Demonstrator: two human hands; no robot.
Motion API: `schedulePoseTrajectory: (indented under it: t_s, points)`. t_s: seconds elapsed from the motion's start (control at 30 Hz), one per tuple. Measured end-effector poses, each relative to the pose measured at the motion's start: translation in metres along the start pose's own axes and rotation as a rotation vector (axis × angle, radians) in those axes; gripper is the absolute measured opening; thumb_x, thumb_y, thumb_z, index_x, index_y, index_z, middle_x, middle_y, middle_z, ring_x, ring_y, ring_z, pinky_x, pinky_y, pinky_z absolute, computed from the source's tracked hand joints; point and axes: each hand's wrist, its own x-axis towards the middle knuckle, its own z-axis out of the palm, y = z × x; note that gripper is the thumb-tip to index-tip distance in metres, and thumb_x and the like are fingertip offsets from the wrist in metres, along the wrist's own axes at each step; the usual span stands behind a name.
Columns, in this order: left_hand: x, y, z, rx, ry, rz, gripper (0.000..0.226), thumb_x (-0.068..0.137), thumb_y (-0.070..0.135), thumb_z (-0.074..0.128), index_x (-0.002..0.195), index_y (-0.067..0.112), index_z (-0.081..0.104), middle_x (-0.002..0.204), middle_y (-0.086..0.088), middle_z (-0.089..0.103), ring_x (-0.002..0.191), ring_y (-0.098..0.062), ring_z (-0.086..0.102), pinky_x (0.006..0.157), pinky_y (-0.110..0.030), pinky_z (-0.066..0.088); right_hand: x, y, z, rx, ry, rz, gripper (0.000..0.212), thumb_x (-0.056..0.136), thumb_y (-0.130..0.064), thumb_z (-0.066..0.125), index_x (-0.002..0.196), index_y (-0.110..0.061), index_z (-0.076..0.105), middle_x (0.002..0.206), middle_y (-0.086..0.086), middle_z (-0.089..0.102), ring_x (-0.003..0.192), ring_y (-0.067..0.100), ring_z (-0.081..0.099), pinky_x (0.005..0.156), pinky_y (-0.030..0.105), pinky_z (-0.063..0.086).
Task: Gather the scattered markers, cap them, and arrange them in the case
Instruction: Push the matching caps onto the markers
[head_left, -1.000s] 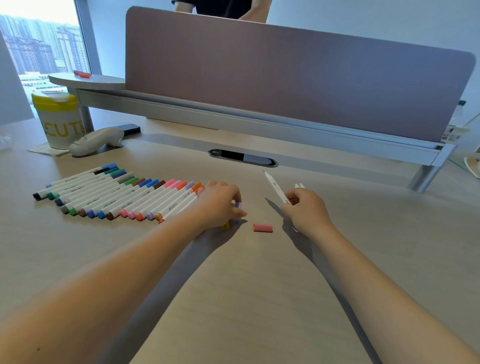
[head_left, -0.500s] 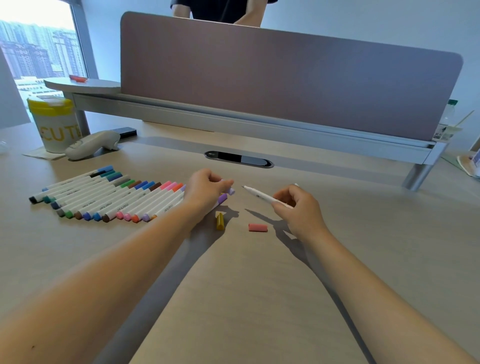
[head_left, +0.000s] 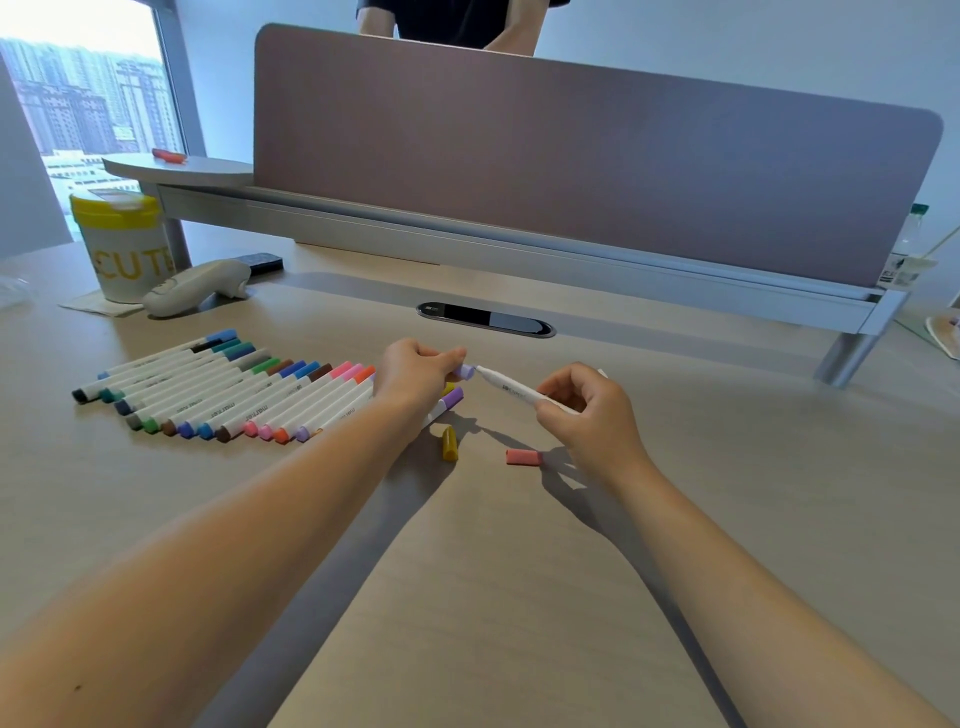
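Note:
My left hand (head_left: 415, 376) pinches a lilac cap (head_left: 466, 371) just above the desk. My right hand (head_left: 589, 415) grips a white marker (head_left: 511, 389) by its barrel, and the marker's tip points left and meets the cap's mouth. A row of several capped markers (head_left: 223, 392) lies on the desk to the left, partly under my left wrist. Two loose caps lie on the desk below my hands: a yellow cap (head_left: 449, 442) and a pink cap (head_left: 523, 457). No case is in view.
A yellow-lidded white tub (head_left: 122, 247), a white handheld device (head_left: 200, 292) and a dark phone (head_left: 262, 261) stand at the back left. A purple divider panel (head_left: 571, 156) with a person behind it closes off the desk's far side. A black cable slot (head_left: 485, 318) sits mid-desk.
My left hand lifted the lilac cap off the desk and moved it right. My right hand swung the white marker down and left until its tip reached the cap.

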Motion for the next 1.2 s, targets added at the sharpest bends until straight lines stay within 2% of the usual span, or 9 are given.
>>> schedulePoseTrajectory:
  t_s: [0.4,0.53,0.67,0.77,0.87,0.97,1.07,1.13,1.2]
  points:
    - [-0.002,0.002,-0.002,-0.071,-0.014,-0.004,0.020,0.088,0.024,0.057,0.072,0.014,0.053,0.073,-0.002,0.055,0.086,-0.020,0.053,0.079,-0.030,0.044,0.001,-0.001,0.004,0.013,-0.025,-0.002,0.006,0.087,-0.010,0.057,0.083,-0.012,0.052,0.070,-0.008,0.048,0.063,0.005,0.048,0.047,0.006,0.038]
    - [-0.006,0.003,0.004,0.009,-0.047,0.069,0.020,0.088,0.024,0.059,0.073,0.015,0.050,0.074,-0.002,0.059,0.086,-0.021,0.056,0.085,-0.036,0.049,0.000,-0.005,0.006,0.024,-0.002,-0.005,0.006,0.087,-0.010,0.056,0.083,-0.012,0.052,0.068,-0.007,0.046,0.061,0.006,0.047,0.043,0.001,0.037]
    - [-0.011,-0.001,0.008,0.040,-0.048,0.150,0.021,0.088,0.023,0.058,0.074,0.016,0.046,0.071,0.000,0.054,0.082,-0.021,0.053,0.067,-0.026,0.045,0.000,-0.005,0.011,-0.023,0.062,0.005,0.021,0.087,-0.014,0.057,0.070,-0.021,0.046,0.067,-0.008,0.045,0.060,0.007,0.048,0.046,0.004,0.036]
    - [-0.014,-0.002,0.010,0.028,-0.066,0.158,0.021,0.089,0.023,0.057,0.074,0.018,0.043,0.071,0.000,0.053,0.081,-0.022,0.051,0.062,-0.022,0.042,-0.001,-0.006,0.012,-0.020,0.070,-0.001,0.029,0.087,-0.014,0.057,0.065,-0.025,0.042,0.066,-0.008,0.045,0.059,0.007,0.048,0.043,0.003,0.037]
    - [-0.017,0.001,0.013,-0.009,-0.081,0.162,0.016,0.088,0.023,0.058,0.085,0.016,0.044,0.075,0.001,0.054,0.083,-0.019,0.054,0.064,-0.021,0.043,0.000,-0.007,0.016,0.020,0.086,-0.012,0.028,0.088,-0.012,0.055,0.066,-0.025,0.042,0.065,-0.006,0.045,0.058,0.009,0.046,0.044,0.005,0.039]
    - [-0.016,0.008,0.015,-0.060,-0.087,0.149,0.028,0.087,0.020,0.060,0.106,0.014,0.040,0.081,-0.001,0.053,0.078,-0.012,0.056,0.064,-0.018,0.043,0.000,-0.009,0.019,0.097,0.055,0.021,0.022,0.091,-0.015,0.051,0.071,-0.023,0.046,0.069,-0.005,0.046,0.062,0.012,0.048,0.054,0.020,0.052]
    - [-0.009,0.009,0.011,-0.050,-0.101,0.134,0.025,0.087,0.013,0.059,0.107,0.011,0.043,0.078,-0.001,0.053,0.074,-0.014,0.056,0.068,-0.023,0.048,0.001,-0.007,0.015,0.161,-0.008,0.073,0.019,0.094,-0.018,0.046,0.079,-0.012,0.055,0.073,-0.002,0.051,0.064,0.008,0.048,0.047,0.010,0.045]
    - [-0.005,0.007,0.009,-0.007,-0.137,0.114,0.022,0.088,0.011,0.056,0.108,0.007,0.047,0.078,-0.003,0.057,0.081,-0.020,0.059,0.074,-0.030,0.052,0.004,0.001,0.011,0.105,0.023,0.095,0.023,0.094,-0.018,0.046,0.086,-0.004,0.062,0.080,0.002,0.058,0.068,0.006,0.049,0.058,0.012,0.047]
    - [-0.006,0.004,0.008,0.077,-0.188,0.114,0.020,0.090,0.012,0.054,0.110,0.011,0.048,0.082,-0.004,0.061,0.084,-0.019,0.061,0.071,-0.027,0.052,0.009,0.012,0.005,0.020,0.065,0.149,0.022,0.093,-0.019,0.048,0.096,-0.005,0.065,0.090,0.003,0.062,0.082,0.011,0.055,0.082,0.023,0.052]
